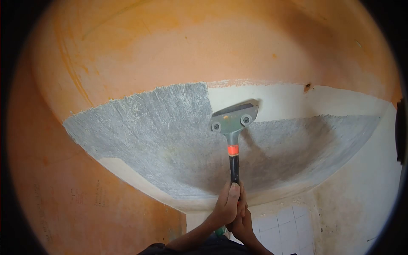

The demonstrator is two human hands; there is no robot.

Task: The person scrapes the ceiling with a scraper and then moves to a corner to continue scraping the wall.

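Note:
A long-handled scraper (234, 169) points up and away from me, its wide grey-green head carrying two round knobs and a dark blade edge. My left hand (227, 205) is wrapped round the black handle, thumb lying along it. Just below and to the right, my right hand (243, 219) also closes on the handle, partly hidden behind the left. An orange-red band circles the neck under the head. The blade overlaps the border between a rough grey patch (157, 123) and a smooth off-white strip (280, 102) on the wall.
Orange-painted wall (204, 46) rises above the grey patch, with a small dark hole (307, 87) at its lower edge. White tiles (280, 233) show at lower right. Faint writing marks the orange surface (76, 204) at lower left. A dark object (400, 131) stands at the right edge.

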